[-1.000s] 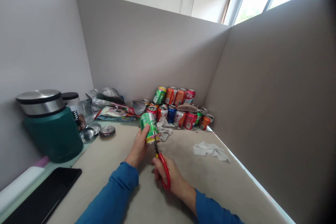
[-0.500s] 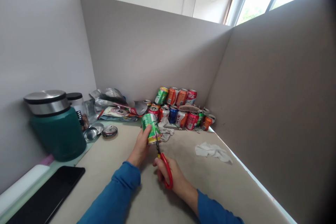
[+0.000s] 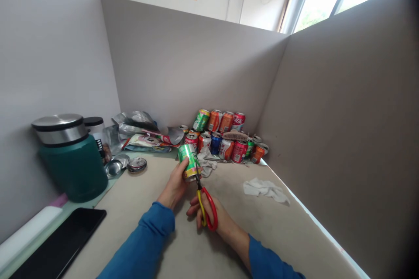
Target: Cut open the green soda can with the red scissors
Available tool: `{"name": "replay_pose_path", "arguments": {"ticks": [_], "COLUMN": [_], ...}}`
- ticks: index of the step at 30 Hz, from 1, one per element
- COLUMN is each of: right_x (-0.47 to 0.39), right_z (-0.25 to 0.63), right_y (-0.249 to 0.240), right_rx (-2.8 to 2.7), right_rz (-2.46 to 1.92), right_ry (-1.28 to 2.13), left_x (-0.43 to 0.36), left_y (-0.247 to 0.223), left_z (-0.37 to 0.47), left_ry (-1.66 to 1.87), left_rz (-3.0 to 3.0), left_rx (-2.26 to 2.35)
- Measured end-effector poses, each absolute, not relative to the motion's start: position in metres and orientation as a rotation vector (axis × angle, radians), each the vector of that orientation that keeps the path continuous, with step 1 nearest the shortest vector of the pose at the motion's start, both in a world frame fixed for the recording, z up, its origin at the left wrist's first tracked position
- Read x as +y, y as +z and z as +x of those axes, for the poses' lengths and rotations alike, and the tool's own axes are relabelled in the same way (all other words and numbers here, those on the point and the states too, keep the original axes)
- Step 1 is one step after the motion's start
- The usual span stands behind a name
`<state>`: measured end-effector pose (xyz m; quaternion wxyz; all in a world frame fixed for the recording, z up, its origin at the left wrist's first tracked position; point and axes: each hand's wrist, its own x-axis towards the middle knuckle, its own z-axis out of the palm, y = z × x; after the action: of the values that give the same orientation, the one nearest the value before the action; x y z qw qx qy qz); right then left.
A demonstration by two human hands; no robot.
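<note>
A green and yellow drink can [image 3: 186,155] is tilted above the table, its far end cut open as far as I can see. My left hand [image 3: 176,185] wraps round its left side. In my right hand [image 3: 209,211] is a pair of scissors [image 3: 208,207] with one red and one yellow handle. Their dark blades point up at the can's right side, near its yellow band. Whether the tips are inside the metal I cannot tell. Some fingers of the right hand stretch out left of the yellow handle.
Several drink cans [image 3: 226,150] are stacked at the back. Cut can ends [image 3: 136,165] and foil packets [image 3: 149,141] lie left. A crumpled white tissue [image 3: 266,190] lies right. A green jar [image 3: 73,168] and a black phone [image 3: 59,242] stand along the left edge.
The scissors' handles have turned so the yellow loop shows beside the red one. My right fingers have loosened and spread a little. The can has shifted slightly down and tilted.
</note>
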<state>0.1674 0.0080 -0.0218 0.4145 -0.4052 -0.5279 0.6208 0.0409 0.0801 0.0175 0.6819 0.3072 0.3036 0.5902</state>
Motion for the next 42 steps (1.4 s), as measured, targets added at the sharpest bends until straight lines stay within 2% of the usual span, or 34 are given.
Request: {"name": "replay_pose_path", "arguments": {"ticks": [12,19,28,42], "right_x": [0.001,-0.011,-0.003,0.003], "right_z": [0.176,0.182,0.182,0.174], "right_y": [-0.013,0.005,0.0,-0.026], "right_rx": [-1.473,-1.629,-1.545,-1.516], "right_rz": [-0.988,-0.956,-0.908,-1.093], "right_ry": [1.585,1.562,1.751,1.415], "left_x": [0.087,0.072,0.079,0.083], "left_y": [0.009,0.023,0.026,0.021], "left_z": [0.046,0.048,0.041,0.034], "left_ry": [1.335,1.081,1.324,1.222], "left_rz": [0.718,0.632,0.518,0.472], "left_rx": [0.753,0.741,0.703,0.773]}}
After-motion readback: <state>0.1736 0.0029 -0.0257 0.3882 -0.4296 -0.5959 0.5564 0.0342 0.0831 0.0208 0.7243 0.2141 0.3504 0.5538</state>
